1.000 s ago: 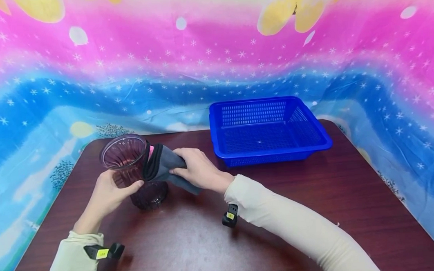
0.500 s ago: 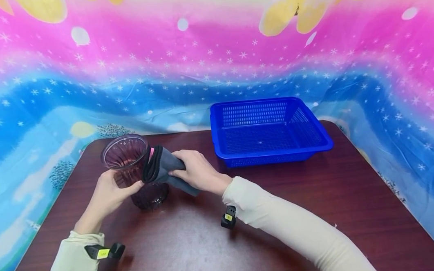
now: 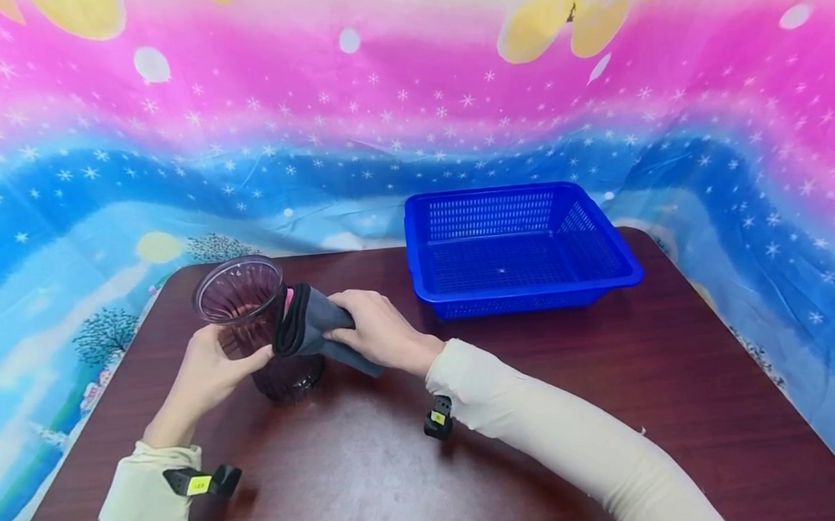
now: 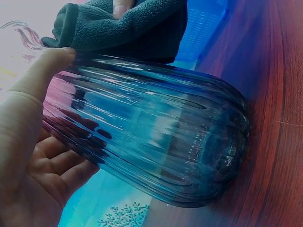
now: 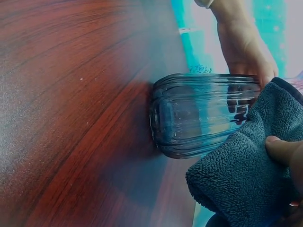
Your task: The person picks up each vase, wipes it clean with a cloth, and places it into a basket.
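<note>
A ribbed, purple-tinted glass vase (image 3: 289,377) with a flared rim stands upright at the left of the table. My left hand (image 3: 207,370) grips it around the narrow part below the rim; in the left wrist view the thumb lies along the near side and the fingers wrap the far side. From the right, my right hand (image 3: 378,325) holds a folded grey cloth (image 3: 332,320) with black edging and a small pink tag. The cloth lies against the vase's side, close by the left thumb. In the right wrist view the cloth (image 5: 236,175) covers part of the vase's upper body.
Behind and to the right, a blue perforated plastic basket (image 3: 525,294) sits on the dark red-brown wooden table (image 3: 372,467). A printed fabric backdrop (image 3: 356,169) hangs around the table's back and sides.
The cloth and right hand have shifted very slightly down and left along the vase's side. The left hand keeps its grip, and the vase stays in place.
</note>
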### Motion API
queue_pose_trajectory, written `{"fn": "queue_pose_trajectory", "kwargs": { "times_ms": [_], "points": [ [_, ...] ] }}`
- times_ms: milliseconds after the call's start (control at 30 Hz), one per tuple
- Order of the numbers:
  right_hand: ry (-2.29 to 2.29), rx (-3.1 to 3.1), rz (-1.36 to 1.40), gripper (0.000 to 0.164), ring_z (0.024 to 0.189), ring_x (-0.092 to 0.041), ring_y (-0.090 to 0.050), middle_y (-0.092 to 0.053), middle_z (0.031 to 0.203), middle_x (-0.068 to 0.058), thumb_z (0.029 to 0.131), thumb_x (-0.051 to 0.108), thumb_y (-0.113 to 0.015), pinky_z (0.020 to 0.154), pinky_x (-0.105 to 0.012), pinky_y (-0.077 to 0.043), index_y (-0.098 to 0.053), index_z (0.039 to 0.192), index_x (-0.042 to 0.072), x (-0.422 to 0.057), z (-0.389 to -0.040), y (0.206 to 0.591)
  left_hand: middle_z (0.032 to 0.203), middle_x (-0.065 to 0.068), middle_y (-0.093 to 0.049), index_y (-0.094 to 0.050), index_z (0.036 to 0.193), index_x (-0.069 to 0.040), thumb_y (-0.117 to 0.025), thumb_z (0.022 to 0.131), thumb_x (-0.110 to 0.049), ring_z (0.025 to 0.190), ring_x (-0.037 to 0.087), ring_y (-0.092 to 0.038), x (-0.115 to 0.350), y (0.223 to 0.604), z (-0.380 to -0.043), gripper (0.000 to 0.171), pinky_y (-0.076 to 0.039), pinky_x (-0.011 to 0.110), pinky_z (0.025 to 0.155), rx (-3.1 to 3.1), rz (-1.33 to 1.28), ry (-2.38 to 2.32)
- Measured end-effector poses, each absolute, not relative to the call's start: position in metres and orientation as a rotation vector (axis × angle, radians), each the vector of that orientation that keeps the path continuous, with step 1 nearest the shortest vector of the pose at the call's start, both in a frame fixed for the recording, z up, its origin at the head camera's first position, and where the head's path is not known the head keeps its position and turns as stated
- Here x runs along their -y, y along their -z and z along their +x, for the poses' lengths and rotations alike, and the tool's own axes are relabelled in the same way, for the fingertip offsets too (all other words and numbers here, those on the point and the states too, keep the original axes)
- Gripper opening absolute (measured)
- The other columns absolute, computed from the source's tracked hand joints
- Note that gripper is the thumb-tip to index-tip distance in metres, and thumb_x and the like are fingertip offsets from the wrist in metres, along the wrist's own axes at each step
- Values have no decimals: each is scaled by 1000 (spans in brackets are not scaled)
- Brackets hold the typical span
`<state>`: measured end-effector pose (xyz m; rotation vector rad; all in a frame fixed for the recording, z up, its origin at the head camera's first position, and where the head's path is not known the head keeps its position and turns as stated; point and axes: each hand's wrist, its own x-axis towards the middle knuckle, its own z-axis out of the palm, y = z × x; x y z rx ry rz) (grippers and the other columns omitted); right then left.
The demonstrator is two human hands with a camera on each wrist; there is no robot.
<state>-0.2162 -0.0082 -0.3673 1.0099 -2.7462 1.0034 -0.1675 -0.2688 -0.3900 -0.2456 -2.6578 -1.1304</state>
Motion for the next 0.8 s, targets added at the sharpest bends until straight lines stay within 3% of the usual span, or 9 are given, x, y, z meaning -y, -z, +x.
{"fn": "queue_pose_trajectory", "kwargs": {
  "times_ms": [800],
  "points": [
    [-912, 2788, 1052, 33, 89, -8, -60, -72, 106, 3, 91, 27, -76, 81, -25, -49, -71, 122, 17, 11, -215, 375, 116, 23, -72, -63, 127, 0, -82, 84, -18, 91, -22, -50, 268, 392, -169, 50, -44, 2, 78, 2653, -259, 1124]
  ]
}}
